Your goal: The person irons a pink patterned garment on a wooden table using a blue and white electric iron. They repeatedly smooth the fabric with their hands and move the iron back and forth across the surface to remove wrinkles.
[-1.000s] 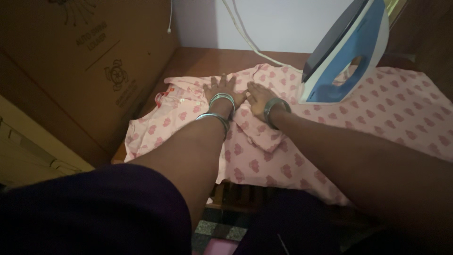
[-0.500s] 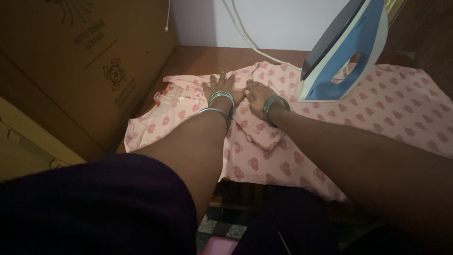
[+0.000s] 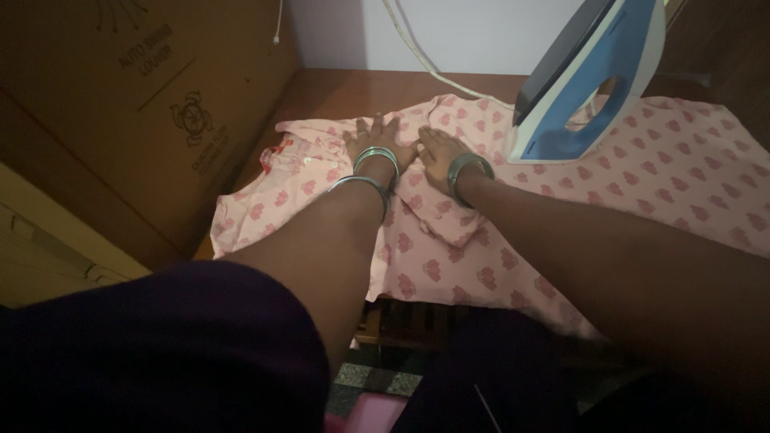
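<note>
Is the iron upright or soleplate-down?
Upright. The iron stands on its heel on the pink garment, its dark soleplate tilted up and facing left.

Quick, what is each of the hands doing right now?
Left hand: open, flat on the pink garment, holding nothing.
Right hand: open, flat on the same garment, holding nothing.

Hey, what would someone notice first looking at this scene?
Both hands, left hand and right hand, press flat side by side on a pink patterned garment spread over a wooden table. A blue and white iron stands upright on the cloth, right of them.
</note>
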